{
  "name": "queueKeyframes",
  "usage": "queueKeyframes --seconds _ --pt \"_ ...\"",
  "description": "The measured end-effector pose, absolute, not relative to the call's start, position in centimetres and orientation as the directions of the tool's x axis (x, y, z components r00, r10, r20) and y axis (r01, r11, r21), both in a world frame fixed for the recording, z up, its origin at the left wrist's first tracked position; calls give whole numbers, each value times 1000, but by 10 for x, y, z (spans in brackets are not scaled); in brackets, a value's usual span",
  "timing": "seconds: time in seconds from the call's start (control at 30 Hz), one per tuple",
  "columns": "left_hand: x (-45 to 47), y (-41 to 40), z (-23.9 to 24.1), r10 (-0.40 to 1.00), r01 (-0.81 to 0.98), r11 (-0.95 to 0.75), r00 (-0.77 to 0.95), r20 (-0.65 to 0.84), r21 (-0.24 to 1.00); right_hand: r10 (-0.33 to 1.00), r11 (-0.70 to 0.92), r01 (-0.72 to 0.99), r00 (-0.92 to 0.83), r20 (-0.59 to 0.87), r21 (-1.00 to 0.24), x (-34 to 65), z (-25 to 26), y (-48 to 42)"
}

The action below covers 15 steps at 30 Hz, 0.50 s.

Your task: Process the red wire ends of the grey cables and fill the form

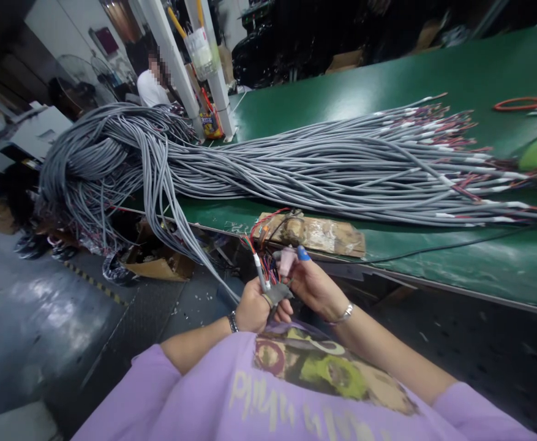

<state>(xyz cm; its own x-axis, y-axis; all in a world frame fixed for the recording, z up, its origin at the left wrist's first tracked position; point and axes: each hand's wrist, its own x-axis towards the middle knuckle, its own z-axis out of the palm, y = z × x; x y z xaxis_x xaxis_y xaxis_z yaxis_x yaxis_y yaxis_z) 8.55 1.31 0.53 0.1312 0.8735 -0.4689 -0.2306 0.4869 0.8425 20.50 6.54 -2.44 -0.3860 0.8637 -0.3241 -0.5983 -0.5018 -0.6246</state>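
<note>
My left hand (pixel 253 306) is closed around the end of a grey cable (pixel 263 283), where thin red, black and other coloured wires fan out from its white sleeve. My right hand (pixel 313 283) is close beside it. Its fingertips wear pink and blue finger covers (pixel 296 256) and pinch at those wires. Both hands sit in front of my chest, just below the near edge of the green table (pixel 433 257). A grey piece rests between my hands; I cannot make out what it is.
A thick bundle of long grey cables (pixel 296 165) lies across the table and droops over its left end toward the floor. A taped brown block (pixel 314 233) sits on the near edge. A person in white (pixel 151 86) stands far back left.
</note>
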Motion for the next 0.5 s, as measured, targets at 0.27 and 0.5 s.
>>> queueKeyframes --seconds 0.27,0.5 --pt "81 6 -1 907 -260 420 103 -407 870 855 -514 -589 -411 -316 -624 211 -24 65" --pt "85 11 5 905 -255 414 10 -426 874 877 -478 -611 -375 -302 -630 208 -25 64"
